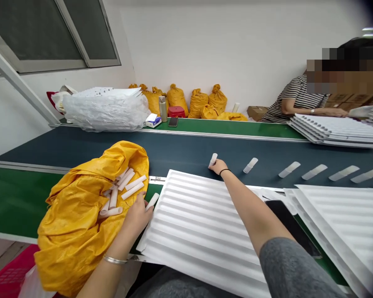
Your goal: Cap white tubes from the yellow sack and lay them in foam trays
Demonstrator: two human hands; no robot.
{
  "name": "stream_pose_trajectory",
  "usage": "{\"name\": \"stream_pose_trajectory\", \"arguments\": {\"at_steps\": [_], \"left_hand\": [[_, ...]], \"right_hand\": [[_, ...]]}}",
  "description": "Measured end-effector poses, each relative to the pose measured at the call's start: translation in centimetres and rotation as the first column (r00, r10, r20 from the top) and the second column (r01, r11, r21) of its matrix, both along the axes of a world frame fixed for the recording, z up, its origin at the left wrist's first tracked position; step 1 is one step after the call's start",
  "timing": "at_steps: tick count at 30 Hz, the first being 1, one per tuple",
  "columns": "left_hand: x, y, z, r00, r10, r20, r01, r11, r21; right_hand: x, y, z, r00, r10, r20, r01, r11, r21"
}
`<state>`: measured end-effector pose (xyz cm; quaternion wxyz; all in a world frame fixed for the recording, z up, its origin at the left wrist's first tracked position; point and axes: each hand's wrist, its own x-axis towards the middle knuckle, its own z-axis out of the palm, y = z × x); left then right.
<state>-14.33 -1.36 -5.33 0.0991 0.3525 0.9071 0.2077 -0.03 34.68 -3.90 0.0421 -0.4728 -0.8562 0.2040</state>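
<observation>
My left hand rests at the mouth of a yellow sack full of white tubes, fingers closed on one white tube at the edge of a ribbed white foam tray. My right hand reaches over that tray to the dark conveyor belt and pinches a white tube standing on the belt. More white tubes lie in a row along the belt to the right.
Another ribbed tray stack lies at the right, with a black phone beside it. Across the belt a person in a striped shirt leans over stacked trays. Yellow sacks, a bottle and a plastic-wrapped bundle line the far side.
</observation>
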Motion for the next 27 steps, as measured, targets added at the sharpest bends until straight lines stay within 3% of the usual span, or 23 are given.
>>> {"name": "stream_pose_trajectory", "arguments": {"at_steps": [2, 5, 7, 10, 12, 14, 16, 18, 21, 24, 27], "left_hand": [[-0.8, -0.5, 0.6, 0.999, 0.045, -0.028, -0.044, 0.999, 0.025], [-3.4, -2.1, 2.0, 0.958, 0.159, -0.239, -0.134, 0.984, 0.117], [-5.3, -3.3, 2.7, 0.897, 0.196, -0.397, -0.178, 0.981, 0.081], [-6.8, -4.3, 2.8, 0.841, 0.175, -0.512, -0.254, 0.963, -0.088], [-6.2, -4.2, 2.5, 0.807, 0.177, -0.563, -0.247, 0.968, -0.051], [-4.2, -3.6, 1.7, 0.788, 0.165, -0.594, -0.127, 0.986, 0.105], [-1.4, -2.6, 0.6, 0.820, 0.072, -0.568, 0.077, 0.969, 0.235], [1.4, -1.7, -0.8, 0.882, -0.108, -0.458, 0.259, 0.924, 0.281], [4.4, -0.7, -2.3, 0.925, -0.319, -0.209, 0.369, 0.886, 0.281], [5.1, 0.4, -2.5, 0.919, -0.393, -0.024, 0.382, 0.874, 0.299], [5.3, 2.3, -2.0, 0.840, -0.542, 0.012, 0.513, 0.802, 0.306]], "right_hand": [[0.2, 0.4, -0.5, 1.000, -0.016, 0.027, 0.017, 1.000, -0.026], [3.0, -0.3, 0.1, 0.998, -0.053, 0.030, 0.053, 0.999, -0.005], [6.9, -1.6, 1.2, 0.997, -0.075, 0.024, 0.075, 0.997, 0.025], [15.0, -5.0, 2.4, 0.991, -0.124, 0.054, 0.122, 0.992, 0.030], [20.2, -8.2, 2.4, 0.978, -0.187, 0.093, 0.188, 0.982, -0.004], [23.7, -11.5, 1.5, 0.958, -0.266, 0.111, 0.273, 0.960, -0.053], [25.3, -14.4, 0.1, 0.935, -0.346, 0.075, 0.352, 0.930, -0.102], [25.2, -16.4, -1.2, 0.906, -0.423, -0.018, 0.415, 0.897, -0.151], [24.9, -17.9, -2.3, 0.822, -0.527, -0.214, 0.474, 0.842, -0.257], [28.1, -19.4, -1.6, 0.673, -0.623, -0.398, 0.500, 0.780, -0.376], [36.5, -23.9, 0.5, 0.484, -0.717, -0.501, 0.560, 0.694, -0.452]]}}
